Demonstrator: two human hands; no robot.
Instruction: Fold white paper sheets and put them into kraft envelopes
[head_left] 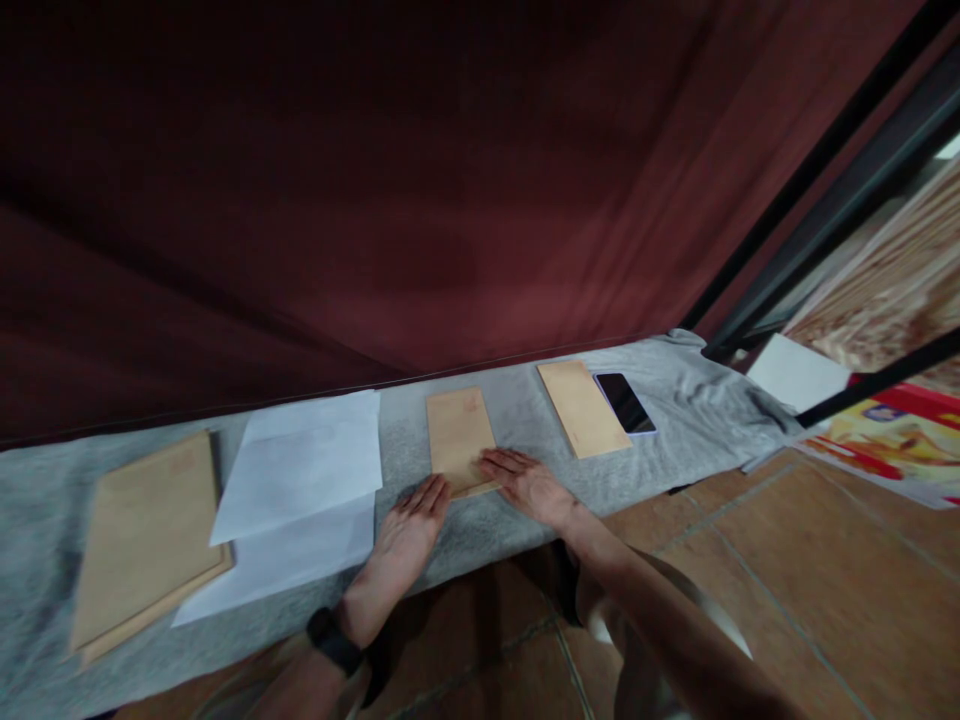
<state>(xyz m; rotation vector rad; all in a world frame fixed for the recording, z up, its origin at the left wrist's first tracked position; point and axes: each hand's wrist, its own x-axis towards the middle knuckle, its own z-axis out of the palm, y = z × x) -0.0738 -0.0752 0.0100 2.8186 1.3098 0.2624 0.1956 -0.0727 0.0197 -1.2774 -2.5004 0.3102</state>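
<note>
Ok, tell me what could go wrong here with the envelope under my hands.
The right hand presses the envelope while the left hand sits at its near edge; pushing may bunch the grey cloth. The phone lies close by and could get nudged.

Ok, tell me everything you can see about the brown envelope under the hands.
The brown envelope is a flat, plain kraft-paper rectangle with no writing visible. It lies flat on the grey cloth, long side running away from the person, slightly turned. The right hand rests its fingers on the near right corner; the left hand lies flat on the cloth with fingertips at the near edge. White paper sheets lie to its left, apart from it. Whether it is sealed or filled cannot be told.
</note>
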